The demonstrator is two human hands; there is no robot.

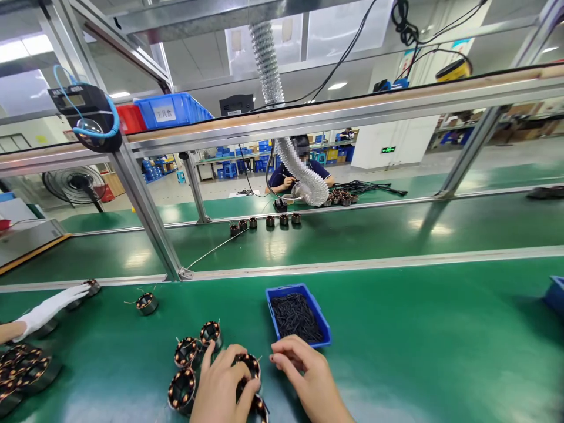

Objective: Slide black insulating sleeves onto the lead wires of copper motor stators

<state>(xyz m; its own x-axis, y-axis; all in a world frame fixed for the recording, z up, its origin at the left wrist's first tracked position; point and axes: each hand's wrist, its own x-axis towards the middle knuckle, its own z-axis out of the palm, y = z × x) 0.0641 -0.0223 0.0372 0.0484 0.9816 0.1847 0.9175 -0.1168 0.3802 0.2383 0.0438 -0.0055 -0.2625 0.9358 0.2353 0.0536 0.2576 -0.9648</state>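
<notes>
My left hand [224, 385] is curled round a ring-shaped wound coil [251, 364], a motor stator, at the near edge of the green bench. Close beside it on the right, my right hand [308, 376] has its fingers bent together near the coil; what they pinch is too small to see. Three more stators lie left of my hands: one [210, 333], another [185, 351] and a third [181, 390]. Just behind my right hand sits a small blue tray [324, 329] filled with short black tube pieces.
A co-worker's white-gloved hand [50, 308] reaches over stators [22, 370] at the far left. A lone stator [147, 303] lies behind. Aluminium frame posts [145, 211] and a conveyor belt cross ahead; another person sits beyond, by a flexible duct [304, 170]. A blue bin corner [556, 294] is at right.
</notes>
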